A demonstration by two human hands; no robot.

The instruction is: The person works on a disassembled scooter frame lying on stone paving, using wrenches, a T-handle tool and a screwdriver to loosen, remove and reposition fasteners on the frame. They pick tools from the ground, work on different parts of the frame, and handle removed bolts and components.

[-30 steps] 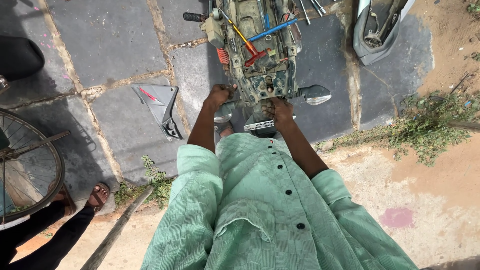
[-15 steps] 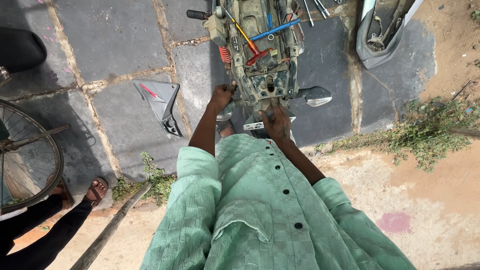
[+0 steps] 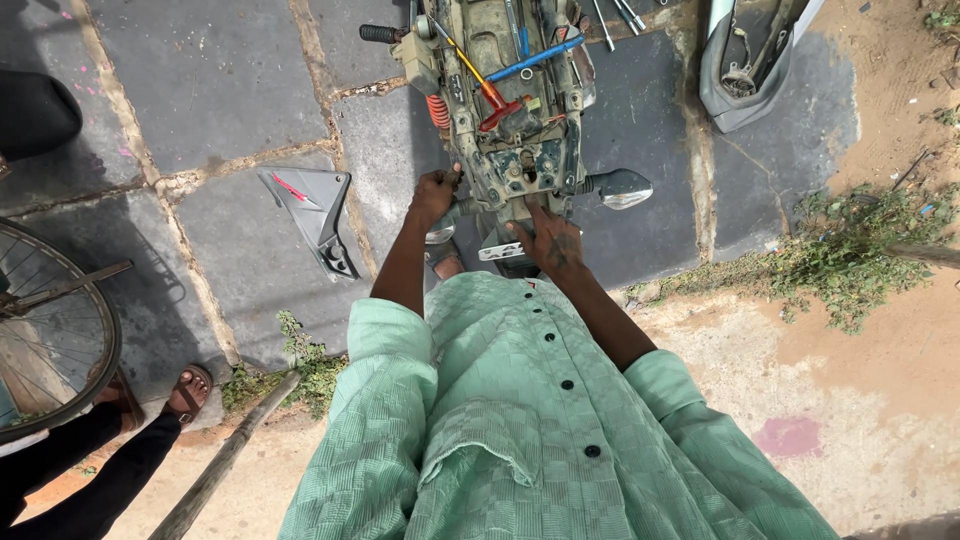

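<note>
A stripped scooter frame (image 3: 505,110) stands in front of me on grey paving, its panels removed, with a red-handled tool and a blue rod lying on top. My left hand (image 3: 434,192) grips the left rear edge of the frame, fingers curled round it. My right hand (image 3: 547,240) rests flat on the rear of the frame, fingers spread and pointing at the metal. A chrome mirror-like part (image 3: 620,187) sticks out to the right of the frame. My green buttoned shirt (image 3: 520,420) fills the lower view.
A loose grey body panel (image 3: 315,215) lies on the paving to the left. Another scooter shell (image 3: 750,60) lies at top right. A bicycle wheel (image 3: 50,330) and another person's sandalled foot (image 3: 185,392) are at the left, a stick (image 3: 225,460) beside them. Weeds (image 3: 850,250) edge the dirt at the right.
My right hand has slid from gripping the frame's rear to lying flat with fingers extended. The view has shifted slightly; my left hand keeps its grip.
</note>
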